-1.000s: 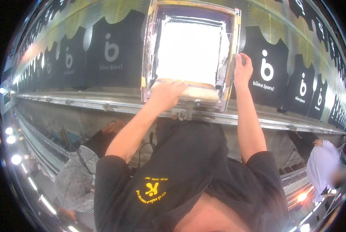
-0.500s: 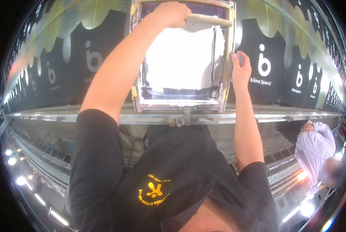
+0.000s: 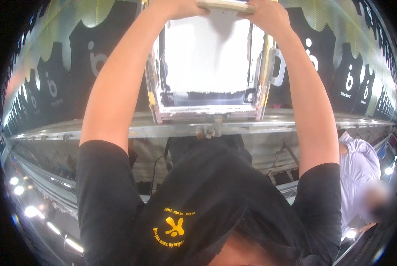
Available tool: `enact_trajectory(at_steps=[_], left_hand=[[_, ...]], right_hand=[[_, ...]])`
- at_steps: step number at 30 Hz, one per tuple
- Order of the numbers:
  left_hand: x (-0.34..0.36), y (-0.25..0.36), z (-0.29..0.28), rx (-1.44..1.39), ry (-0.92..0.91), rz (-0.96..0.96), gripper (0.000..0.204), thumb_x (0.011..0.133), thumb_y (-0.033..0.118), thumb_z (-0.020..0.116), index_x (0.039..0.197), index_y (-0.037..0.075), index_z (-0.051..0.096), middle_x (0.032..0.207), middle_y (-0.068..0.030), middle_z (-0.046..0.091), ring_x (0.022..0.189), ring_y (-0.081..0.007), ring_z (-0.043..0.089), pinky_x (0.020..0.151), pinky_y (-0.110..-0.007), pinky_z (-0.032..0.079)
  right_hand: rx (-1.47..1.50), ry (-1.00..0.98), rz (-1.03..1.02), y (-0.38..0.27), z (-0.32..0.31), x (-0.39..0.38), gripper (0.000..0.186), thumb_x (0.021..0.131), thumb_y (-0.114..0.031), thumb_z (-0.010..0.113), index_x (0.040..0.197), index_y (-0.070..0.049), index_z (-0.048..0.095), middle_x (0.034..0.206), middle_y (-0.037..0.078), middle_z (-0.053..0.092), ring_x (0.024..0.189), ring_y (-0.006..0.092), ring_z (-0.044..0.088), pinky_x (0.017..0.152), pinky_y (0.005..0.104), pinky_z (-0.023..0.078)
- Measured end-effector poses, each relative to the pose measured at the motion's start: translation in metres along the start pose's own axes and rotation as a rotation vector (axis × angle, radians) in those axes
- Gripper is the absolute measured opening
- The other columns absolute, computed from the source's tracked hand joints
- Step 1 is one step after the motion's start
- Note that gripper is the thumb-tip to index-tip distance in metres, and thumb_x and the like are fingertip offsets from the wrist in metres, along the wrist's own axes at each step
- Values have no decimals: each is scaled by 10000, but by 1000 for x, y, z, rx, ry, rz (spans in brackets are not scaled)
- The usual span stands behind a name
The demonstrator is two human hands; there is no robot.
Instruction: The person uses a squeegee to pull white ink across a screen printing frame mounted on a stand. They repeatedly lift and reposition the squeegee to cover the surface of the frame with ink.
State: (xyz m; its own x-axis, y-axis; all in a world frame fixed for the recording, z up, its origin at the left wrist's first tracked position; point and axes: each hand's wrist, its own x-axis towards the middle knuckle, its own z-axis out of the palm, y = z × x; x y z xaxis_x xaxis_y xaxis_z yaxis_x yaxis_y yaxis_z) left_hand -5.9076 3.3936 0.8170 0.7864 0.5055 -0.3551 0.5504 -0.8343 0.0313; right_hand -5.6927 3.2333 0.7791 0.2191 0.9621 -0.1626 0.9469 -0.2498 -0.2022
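Both my hands grip a squeegee [image 3: 227, 5] with a pale wooden handle at the far end of a screen-printing frame [image 3: 209, 109]. My left hand [image 3: 187, 8] is wrapped round its left end, while my right hand [image 3: 269, 17] closes on the right end. White ink [image 3: 205, 57] covers most of the mesh inside the frame, with a darker strip of mesh along the near side. A pale loop handle [image 3: 277, 68] juts from the frame's right side, untouched. The upper picture edge cuts off part of the hands and squeegee.
Black shirt panels with white prints lie along the table on both sides, one at left [image 3: 92, 48] and another at right [image 3: 351, 80]. A metal rail [image 3: 172, 131] runs along the near edge. At the lower right stands a person in a pale shirt [image 3: 360, 159].
My right hand has left the frame's right side and taken hold of the squeegee's right end. The squeegee and my left hand now appear higher in the picture.
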Motion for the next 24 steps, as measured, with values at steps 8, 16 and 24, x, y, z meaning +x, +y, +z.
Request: enact_trajectory(at_steps=[8,16,24], left_hand=[[-137,57,78,-137,-82,-1,574,863,636,782,1073,102,791,965,-133,784,924,-338,782,789,-494,634],[-239,92,137,-286,82,39,393,820,420,819,1036,93,787,956,-142,765,948,-349,757,796,-479,614],[-115,30,20,-200,-186,-8,528,920,693,702,971,184,835,920,-127,813,903,-367,785,803,-483,630]], right_hand=[[-24,94,-82,-47,60,-156,157,924,-273,712,964,-160,813,832,101,763,764,335,778,703,473,623],[128,258,-145,-80,87,-263,227,810,-138,782,1037,-149,794,993,32,787,904,276,755,823,409,576],[86,-19,-43,-45,-9,-116,151,887,-356,799,960,-224,802,878,53,770,859,312,746,747,465,573]])
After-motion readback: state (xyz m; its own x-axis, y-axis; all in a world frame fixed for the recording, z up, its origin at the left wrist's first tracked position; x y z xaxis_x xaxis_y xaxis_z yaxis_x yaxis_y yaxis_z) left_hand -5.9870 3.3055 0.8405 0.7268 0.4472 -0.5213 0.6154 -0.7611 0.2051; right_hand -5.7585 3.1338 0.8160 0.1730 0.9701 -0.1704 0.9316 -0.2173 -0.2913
